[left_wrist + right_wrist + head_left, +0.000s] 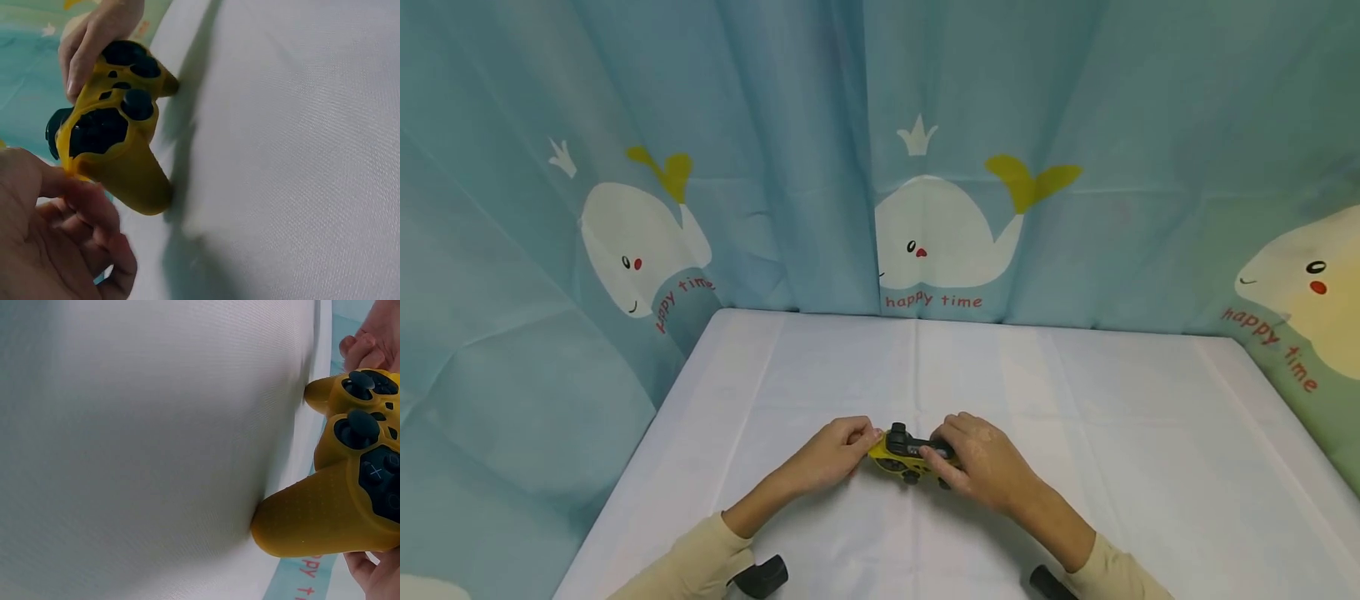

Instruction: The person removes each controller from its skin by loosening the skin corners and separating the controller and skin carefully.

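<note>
A black game controller [917,444] stands tilted on the white cloth, its grips low and its shoulder side up. A yellow silicone cover [128,178] wraps its grips and face; the black sticks and button areas show through openings. In the left wrist view, my left hand [831,454] pinches the cover's edge at one upper corner, where a strip is stretched off the black body. My right hand [988,458] grips the other end, thumb on the near side and fingers over the top. Only part of the right hand [381,575] shows in the right wrist view.
A white cloth [820,367] with fold lines covers the table. Blue-green curtains [797,167] printed with whales hang behind it and at the sides. Black devices [762,577] are at both wrists, below the cuffs of beige sleeves [700,558].
</note>
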Demonstrator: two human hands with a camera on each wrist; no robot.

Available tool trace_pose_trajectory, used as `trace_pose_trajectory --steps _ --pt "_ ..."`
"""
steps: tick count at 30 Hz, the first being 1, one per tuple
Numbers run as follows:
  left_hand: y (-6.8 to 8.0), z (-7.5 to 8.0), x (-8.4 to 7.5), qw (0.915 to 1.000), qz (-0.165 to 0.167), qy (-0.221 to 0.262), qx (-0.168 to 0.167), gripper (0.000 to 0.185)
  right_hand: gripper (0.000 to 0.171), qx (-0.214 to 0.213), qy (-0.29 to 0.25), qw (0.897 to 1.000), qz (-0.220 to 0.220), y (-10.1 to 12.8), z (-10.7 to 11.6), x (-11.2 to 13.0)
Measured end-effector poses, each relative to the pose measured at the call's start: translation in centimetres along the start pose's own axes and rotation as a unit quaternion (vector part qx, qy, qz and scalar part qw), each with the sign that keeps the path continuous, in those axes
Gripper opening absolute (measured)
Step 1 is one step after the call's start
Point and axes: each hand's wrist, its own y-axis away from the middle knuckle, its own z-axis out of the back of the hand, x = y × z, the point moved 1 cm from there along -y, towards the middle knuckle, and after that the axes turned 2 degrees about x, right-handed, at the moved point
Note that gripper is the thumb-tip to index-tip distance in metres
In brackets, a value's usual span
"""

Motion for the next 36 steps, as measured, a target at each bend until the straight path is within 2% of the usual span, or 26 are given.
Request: trace_pose_trajectory --steps 3,6,8,11,13,15,16,17,18,20,21,22,23,24,25,26,27,28,29,31,33,34,36 --pt "0.0 -0.3 0.2 0.9993 -0.008 -0.025 -0.026 0.031 0.021 0.003 -0.001 1.0 -0.001 0.1 0.1 -0.1" --pt "0.4 -0.8 0.6 0.9928 -0.02 -0.093 -0.072 0.026 0.023 0.0 0.007 1.0 0.007 0.1 0.0 -0.1" --pt "1.0 -0.9 0.9 0.9807 -0.035 -0.164 -0.101 0.024 0.024 -0.004 0.01 1.0 0.013 0.0 -0.2 0.1" --pt "1.5 -1.1 1.2 0.9556 -0.062 -0.256 -0.132 0.023 0.025 -0.007 0.016 1.0 0.015 -0.1 -0.3 0.4" --pt "1.7 -1.2 1.3 0.9416 -0.075 -0.298 -0.138 0.025 0.025 -0.003 0.014 1.0 0.012 -0.1 -0.3 0.5" --pt "1.6 -1.1 1.2 0.9357 -0.084 -0.317 -0.13 0.025 0.026 0.003 0.016 1.0 0.006 -0.2 -0.1 0.6" --pt "1.4 -1.1 1.1 0.9367 -0.083 -0.318 -0.12 0.025 0.026 0.007 0.016 1.0 0.002 -0.2 0.0 0.6" --pt "1.3 -1.0 1.1 0.9412 -0.076 -0.312 -0.106 0.025 0.026 0.012 0.016 1.0 -0.003 -0.2 0.0 0.6" --pt "1.1 -0.8 1.0 0.9515 -0.069 -0.287 -0.086 0.023 0.026 0.016 0.016 1.0 -0.007 -0.1 0.1 0.5" --pt "0.9 -0.5 0.8 0.9797 -0.049 -0.189 -0.045 0.016 0.026 0.023 0.016 1.0 -0.014 0.0 0.2 0.5" --pt "0.8 -0.2 0.8 0.9904 -0.036 -0.129 -0.034 0.014 0.026 0.025 0.014 0.999 -0.014 0.1 0.2 0.4" --pt "0.7 0.0 0.6 0.9968 -0.026 -0.07 -0.027 0.017 0.025 0.028 0.012 0.999 -0.015 0.1 0.3 0.4" --pt "0.6 0.2 0.3 0.9993 -0.021 -0.022 -0.024 0.023 0.025 0.029 0.009 0.999 -0.013 0.2 0.3 0.3" --pt "0.5 0.3 0.0 0.9993 -0.031 0.009 -0.02 0.031 0.025 0.029 0.008 0.999 -0.011 0.2 0.4 0.3" --pt "0.3 0.3 -0.4 0.9986 -0.048 0.011 -0.018 0.039 0.024 0.028 0.004 1.0 -0.012 0.2 0.4 0.2" --pt "0.1 0.1 -0.7 0.9972 -0.072 -0.014 -0.017 0.044 0.024 0.027 0.001 1.0 -0.014 0.2 0.4 0.1" --pt "-0.1 -0.1 -1.1 0.9933 -0.1 -0.054 -0.016 0.049 0.025 0.027 -0.003 0.999 -0.018 0.2 0.4 0.1" --pt "-0.3 -0.4 -1.5 0.9856 -0.131 -0.105 -0.015 0.053 0.026 0.029 -0.009 0.999 -0.023 0.3 0.4 0.1" --pt "-0.6 -0.8 -1.8 0.9732 -0.163 -0.161 -0.017 0.057 0.029 0.033 -0.019 0.999 -0.03 0.3 0.4 0.0" --pt "-1.1 -1.7 -2.2 0.9376 -0.221 -0.267 -0.031 0.062 0.031 0.048 -0.054 0.996 -0.051 0.4 0.6 0.1" --pt "-1.5 -2.4 -2.4 0.904 -0.259 -0.337 -0.05 0.064 0.03 0.074 -0.109 0.988 -0.076 0.5 1.0 0.0" --pt "-1.7 -2.6 -2.4 0.8905 -0.27 -0.361 -0.06 0.064 0.028 0.087 -0.143 0.982 -0.089 0.6 1.2 -0.1" --pt "-2.0 -3.0 -2.4 0.8697 -0.284 -0.397 -0.072 0.062 0.026 0.114 -0.221 0.962 -0.115 0.7 1.8 -0.7"
